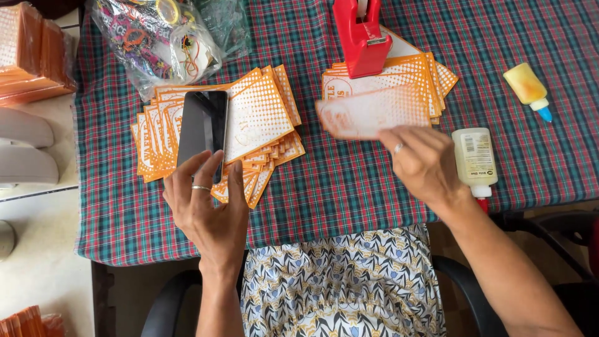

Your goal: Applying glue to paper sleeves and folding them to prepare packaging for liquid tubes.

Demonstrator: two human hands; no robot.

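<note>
Right hand [423, 163] pinches a blurred orange-and-white printed card [372, 111], long axis sideways, just below the red tape dispenser [362, 39]; left hand [209, 209] fingers a black phone [203, 126], far left of it.

Table with red-green checked cloth [349, 187]: two piles of orange-white paper cards [262, 118] [399, 78], red tape holder [362, 37], two glue bottles [475, 159] [527, 87], clear plastic bag [156, 37].

Worktop [349, 187]: cloth in red, green and blue plaid. Card stacks [262, 118]: orange and white, dotted halftone pattern. Phone [203, 125]: glossy black. Tape dispenser [362, 37]: red. Glue bottle [474, 156]: cream with red tip. Small bottle [527, 87]: yellow with blue tip. Garment [340, 287]: white with black, yellow and blue leaf print.
</note>
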